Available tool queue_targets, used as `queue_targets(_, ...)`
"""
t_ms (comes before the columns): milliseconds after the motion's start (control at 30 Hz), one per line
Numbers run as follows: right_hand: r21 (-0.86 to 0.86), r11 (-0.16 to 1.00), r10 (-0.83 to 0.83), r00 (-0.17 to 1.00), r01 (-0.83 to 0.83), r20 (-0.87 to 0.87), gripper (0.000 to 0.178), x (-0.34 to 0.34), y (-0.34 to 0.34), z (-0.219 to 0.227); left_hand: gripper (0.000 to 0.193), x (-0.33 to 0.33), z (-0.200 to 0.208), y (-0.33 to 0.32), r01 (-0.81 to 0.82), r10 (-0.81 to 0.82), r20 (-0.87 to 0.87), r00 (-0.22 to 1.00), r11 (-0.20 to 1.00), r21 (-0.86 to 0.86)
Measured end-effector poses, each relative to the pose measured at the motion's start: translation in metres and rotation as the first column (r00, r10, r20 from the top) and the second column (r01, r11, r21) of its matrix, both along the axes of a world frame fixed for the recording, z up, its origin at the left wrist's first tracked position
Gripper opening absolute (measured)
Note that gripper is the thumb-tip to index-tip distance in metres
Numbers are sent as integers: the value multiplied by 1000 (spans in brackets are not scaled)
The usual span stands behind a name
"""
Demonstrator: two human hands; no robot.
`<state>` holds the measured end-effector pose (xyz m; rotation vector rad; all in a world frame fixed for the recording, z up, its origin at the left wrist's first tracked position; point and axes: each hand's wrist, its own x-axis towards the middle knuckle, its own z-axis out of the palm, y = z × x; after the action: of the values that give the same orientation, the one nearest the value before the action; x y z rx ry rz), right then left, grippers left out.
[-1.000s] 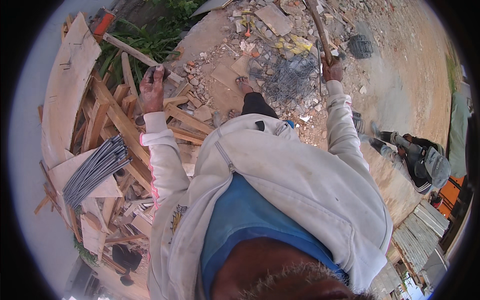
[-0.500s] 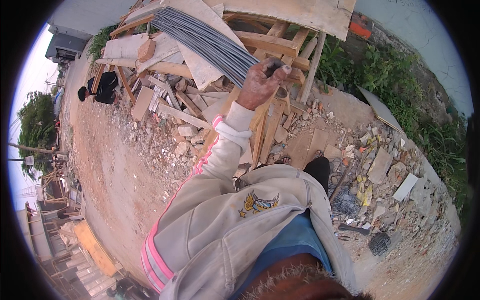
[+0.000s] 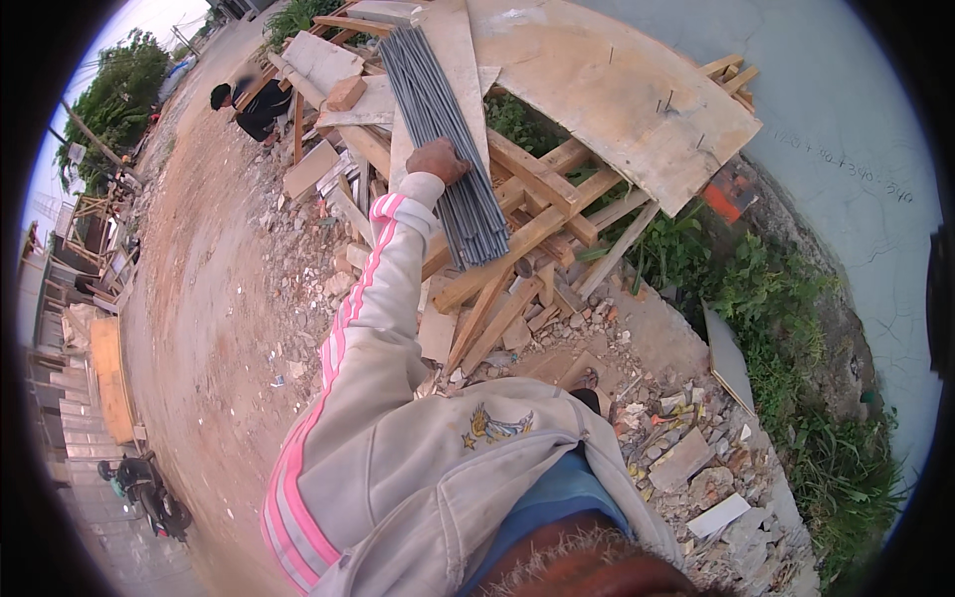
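Note:
A bundle of thin grey steel rods [image 3: 468, 214] lies lengthwise on a pale board [image 3: 453, 60] and the timber beneath it. My left hand [image 3: 438, 160] rests on the middle of the bundle, its fingers curled and closed over rods at the top. How many rods it grips is hidden under the hand. The near ends of the rods reach just past a wooden beam [image 3: 507, 257]. Nothing of my right hand shows.
A plywood sheet [image 3: 607, 85] with upright nails lies on the timber frame at the right. Broken rubble [image 3: 686, 463] covers the ground nearby. Another person [image 3: 261, 107] sits at the far left beside a dirt road [image 3: 214, 279]. A motorbike [image 3: 147, 493] stands at lower left.
My left hand has moved from the near end of the bundle to its middle. The view has shifted, and more of the plywood and wall shows on the right.

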<state>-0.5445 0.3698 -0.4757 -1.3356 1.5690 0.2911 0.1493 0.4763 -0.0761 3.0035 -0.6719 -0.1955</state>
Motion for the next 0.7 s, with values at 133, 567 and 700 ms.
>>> queue_targets(133, -1, 999, 44, 999, -44, 25, 29, -14, -61, 2, 49, -6, 2, -11, -193, 165, -159, 973, 964, -183)
queue_targets(567, -219, 975, 178, 696, -30, 696, 31, 141, -214, 261, 15, -156, 5, -58, -709, -471, -604, 643, -67, -702)
queue_targets(700, -203, 960, 275, 515, -192, 812, 40, 211, -215, 347, 23, -166, -9, -86, -600, -525, -458, 717, -131, -789)
